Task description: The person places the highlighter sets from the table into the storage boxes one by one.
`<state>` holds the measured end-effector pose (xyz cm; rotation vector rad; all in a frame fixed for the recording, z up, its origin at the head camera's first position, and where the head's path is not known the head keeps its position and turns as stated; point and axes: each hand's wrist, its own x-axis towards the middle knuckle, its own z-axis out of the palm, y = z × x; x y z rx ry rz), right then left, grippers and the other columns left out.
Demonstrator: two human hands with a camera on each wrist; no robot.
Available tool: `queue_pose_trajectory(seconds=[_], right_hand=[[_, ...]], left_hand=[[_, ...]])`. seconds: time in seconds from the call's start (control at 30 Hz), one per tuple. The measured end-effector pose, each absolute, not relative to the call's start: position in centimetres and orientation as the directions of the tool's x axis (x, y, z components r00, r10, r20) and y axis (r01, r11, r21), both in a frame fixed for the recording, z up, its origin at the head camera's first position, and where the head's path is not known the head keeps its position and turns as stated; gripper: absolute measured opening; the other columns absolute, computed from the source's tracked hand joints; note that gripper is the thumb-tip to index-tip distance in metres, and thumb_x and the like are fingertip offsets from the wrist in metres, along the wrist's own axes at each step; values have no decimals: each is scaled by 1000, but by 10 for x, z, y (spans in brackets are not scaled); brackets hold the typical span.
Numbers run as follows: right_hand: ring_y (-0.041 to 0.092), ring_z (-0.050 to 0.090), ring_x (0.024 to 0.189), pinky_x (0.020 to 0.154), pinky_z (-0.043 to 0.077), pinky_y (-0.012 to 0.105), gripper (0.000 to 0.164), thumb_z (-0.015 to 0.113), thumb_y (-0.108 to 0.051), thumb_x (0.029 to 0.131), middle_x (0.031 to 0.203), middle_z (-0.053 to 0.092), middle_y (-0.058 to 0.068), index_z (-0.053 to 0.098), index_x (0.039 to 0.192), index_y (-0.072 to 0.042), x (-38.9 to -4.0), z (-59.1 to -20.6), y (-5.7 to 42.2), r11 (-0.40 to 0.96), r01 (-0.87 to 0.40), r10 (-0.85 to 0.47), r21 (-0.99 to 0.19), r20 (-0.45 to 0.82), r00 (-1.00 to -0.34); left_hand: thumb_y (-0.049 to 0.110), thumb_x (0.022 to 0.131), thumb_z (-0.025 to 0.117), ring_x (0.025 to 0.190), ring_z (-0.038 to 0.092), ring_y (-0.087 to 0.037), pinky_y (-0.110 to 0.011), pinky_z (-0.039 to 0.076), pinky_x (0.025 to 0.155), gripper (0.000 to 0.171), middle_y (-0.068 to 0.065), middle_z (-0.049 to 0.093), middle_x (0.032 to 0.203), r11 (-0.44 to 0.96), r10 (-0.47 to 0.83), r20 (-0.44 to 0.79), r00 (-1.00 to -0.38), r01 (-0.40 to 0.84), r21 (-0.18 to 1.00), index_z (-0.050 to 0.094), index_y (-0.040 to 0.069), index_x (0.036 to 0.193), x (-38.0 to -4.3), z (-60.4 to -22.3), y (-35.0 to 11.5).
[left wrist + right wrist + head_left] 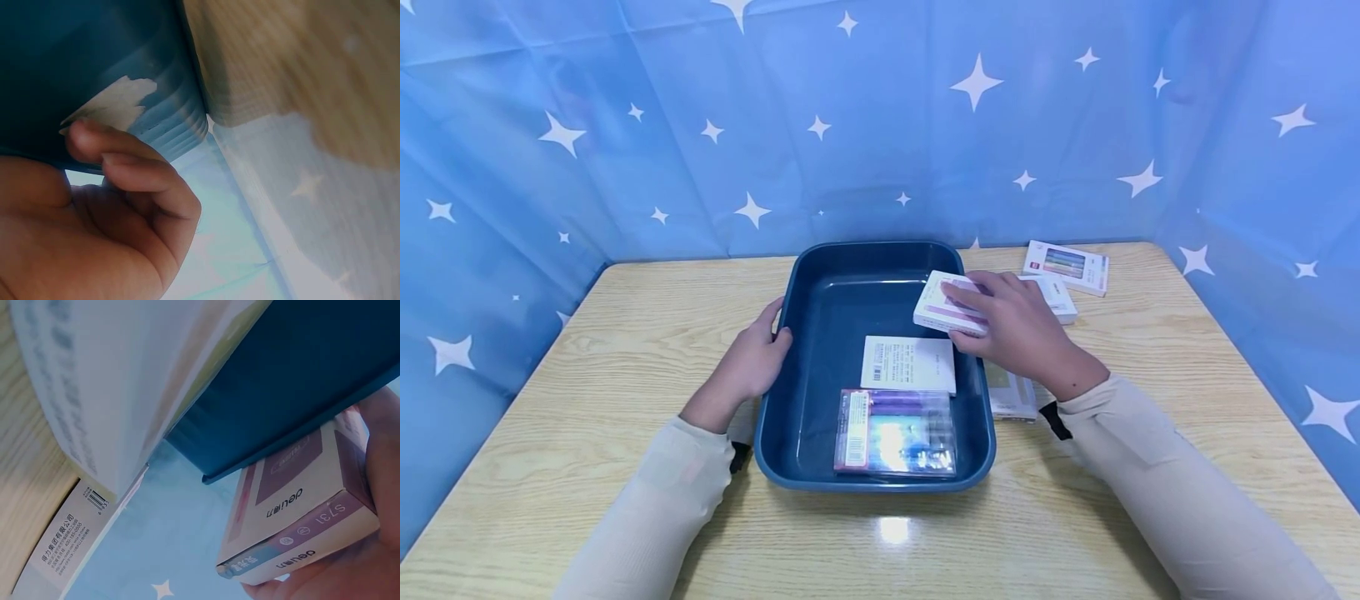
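Observation:
A deep blue plastic tray [842, 312] stands on the table, its left rim gripped by my left hand [754, 354]. In the left wrist view, that hand's curled fingers [147, 172] lie along the tray's outer wall. My right hand [1011, 321] holds a white and purple deli box [946, 302] over the tray's right rim. Purple panels and "S731" show on this box [294, 509] in the right wrist view. Inside the tray lie a white printed box [908, 364] and a clear-wrapped pack [895, 433] with purple and blue contents.
To the tray's right, a white box [1056, 298] is partly covered by my right hand. Behind it lies a windowed box [1067, 265] with coloured sticks inside. Another flat pack [1013, 400] lies beside the tray's right wall. A blue star-patterned curtain [865, 150] borders the wooden table [647, 333].

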<state>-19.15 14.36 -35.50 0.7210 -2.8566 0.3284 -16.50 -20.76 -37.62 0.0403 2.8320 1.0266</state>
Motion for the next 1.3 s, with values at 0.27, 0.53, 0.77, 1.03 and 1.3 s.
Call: queue_pose_trajectory(seconds=[0.27,0.53,0.77,1.03,1.3], right_hand=[[39,46,133,103,37,57,63,70,-41,90,150,47,18,51,148,-26,-193,-355,142,856,-488,-450,-172,218,-866],[40,46,133,103,36,57,63,70,-41,90,149,47,18,51,148,-25,-199,-354,142,839,-516,-478,-172,218,-851],[40,46,132,103,36,57,63,70,-41,90,149,48,18,51,149,-25,-203,-353,141,836,-521,-487,-171,207,-849],[40,43,136,106,34,58,64,70,-42,91,152,44,17,49,149,-26,-205,-350,139,842,-511,-486,-174,169,-858],[38,43,136,105,35,57,64,72,-40,90,151,46,17,50,149,-25,-206,-346,133,845,-508,-491,-165,137,-860]], left_hand=[[29,108,31,83,67,-26,-37,55,76,59,-12,59,78,768,68,-118,-991,-23,641,13,13,162,-165,-376,-208],[29,108,31,79,66,-24,-37,54,76,59,-11,58,78,769,68,-119,-991,-24,639,13,13,162,-166,-376,-208],[29,108,31,78,66,-24,-38,54,76,59,-11,57,77,770,64,-123,-990,-29,637,13,13,162,-165,-376,-208],[29,108,31,81,67,-25,-38,55,76,59,-12,59,80,770,62,-120,-991,-29,638,13,14,162,-165,-375,-208],[28,108,31,64,61,-21,-32,51,64,59,-8,53,69,756,66,-123,-990,-30,654,13,15,162,-166,-375,-208]])
